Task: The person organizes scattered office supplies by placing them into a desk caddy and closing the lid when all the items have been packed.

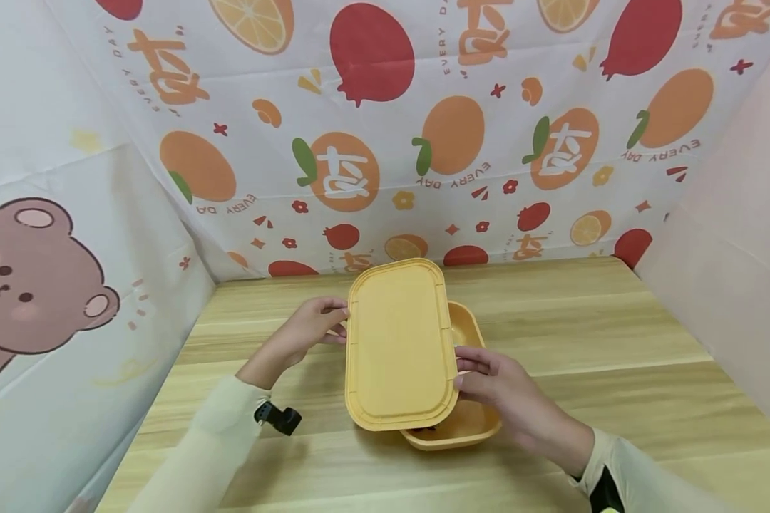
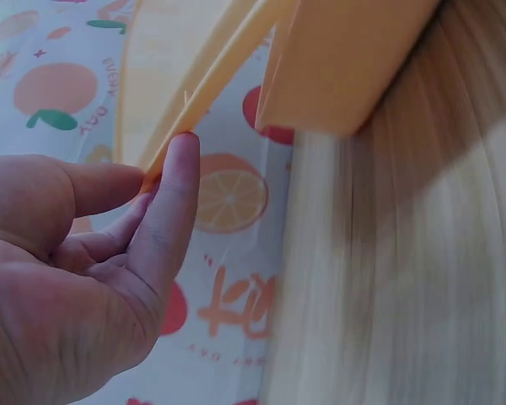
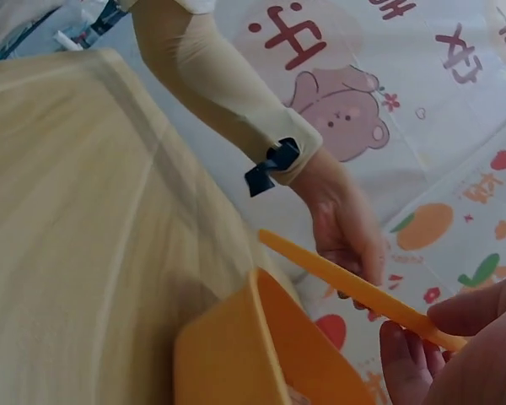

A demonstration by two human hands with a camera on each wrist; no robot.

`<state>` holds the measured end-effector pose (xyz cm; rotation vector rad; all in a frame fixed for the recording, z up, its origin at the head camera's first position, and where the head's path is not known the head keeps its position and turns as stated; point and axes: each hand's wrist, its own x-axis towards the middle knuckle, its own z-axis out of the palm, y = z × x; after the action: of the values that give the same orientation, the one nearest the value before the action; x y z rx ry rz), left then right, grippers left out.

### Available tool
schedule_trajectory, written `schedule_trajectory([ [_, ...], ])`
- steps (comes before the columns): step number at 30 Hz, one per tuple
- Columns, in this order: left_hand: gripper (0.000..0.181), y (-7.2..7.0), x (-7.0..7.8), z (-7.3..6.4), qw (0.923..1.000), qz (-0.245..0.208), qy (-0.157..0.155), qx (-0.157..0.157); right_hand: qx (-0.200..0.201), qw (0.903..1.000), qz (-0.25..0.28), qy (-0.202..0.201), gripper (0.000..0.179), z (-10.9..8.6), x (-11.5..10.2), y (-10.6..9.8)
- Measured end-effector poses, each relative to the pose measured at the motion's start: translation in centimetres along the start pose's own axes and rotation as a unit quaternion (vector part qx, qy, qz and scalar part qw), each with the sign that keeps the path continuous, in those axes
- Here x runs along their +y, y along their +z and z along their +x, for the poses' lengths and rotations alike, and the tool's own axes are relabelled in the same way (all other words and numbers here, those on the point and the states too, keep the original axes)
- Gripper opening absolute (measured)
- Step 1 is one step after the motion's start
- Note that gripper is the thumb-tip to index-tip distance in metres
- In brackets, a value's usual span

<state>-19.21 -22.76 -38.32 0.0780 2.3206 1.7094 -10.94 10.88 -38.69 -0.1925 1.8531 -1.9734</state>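
Observation:
A flat yellow lid (image 1: 398,342) with rounded corners is held above a yellow plastic box (image 1: 468,425). It covers much of the box's left side, leaving the right and front parts of the opening in sight. My left hand (image 1: 311,329) pinches the lid's left edge between thumb and fingers, as the left wrist view also shows. On the opposite edge, my right hand (image 1: 510,392) grips the lid with the thumb on top. Seen from the right wrist, the lid (image 3: 363,291) is apart from the box rim. Something small and dark lies inside the box, mostly hidden.
The box stands on a light wood-grain table (image 1: 590,342). Behind it hangs a white cloth (image 1: 385,178) printed with fruit, and a bear-printed cloth (image 1: 38,285) hangs on the left. A black strap device (image 1: 279,417) sits on the left wrist.

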Motion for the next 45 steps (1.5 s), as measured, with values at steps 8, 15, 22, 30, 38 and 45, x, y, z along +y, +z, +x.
schedule_trajectory([
  [8,0.032,3.1,0.6,2.7,0.9995,-0.032,0.001,0.004,0.014,0.9998,-0.001,-0.011,0.063,-0.4,-1.5,-2.9],
  [15,0.037,5.5,2.2,4.1,0.9991,-0.036,0.022,0.01,0.037,0.9989,0.025,-0.011,0.059,-1.0,-2.0,-4.9],
  [22,0.042,6.3,3.5,4.5,0.9995,-0.025,0.015,0.011,0.036,0.9979,0.053,-0.013,0.06,-1.2,-2.2,-5.3],
  [30,0.038,7.4,2.9,5.2,0.9994,-0.017,0.026,-0.011,0.026,0.9992,0.03,-0.006,0.057,-1.7,-2.7,-5.7],
  [38,0.038,9.0,2.3,5.5,0.9984,-0.044,0.022,-0.027,0.019,0.9997,0.005,-0.016,0.058,-2.4,-4.3,-5.8],
  [45,0.044,9.5,2.0,5.6,0.9984,-0.042,0.015,-0.035,0.013,0.9996,0.006,-0.023,0.058,-2.7,-4.9,-5.6],
])
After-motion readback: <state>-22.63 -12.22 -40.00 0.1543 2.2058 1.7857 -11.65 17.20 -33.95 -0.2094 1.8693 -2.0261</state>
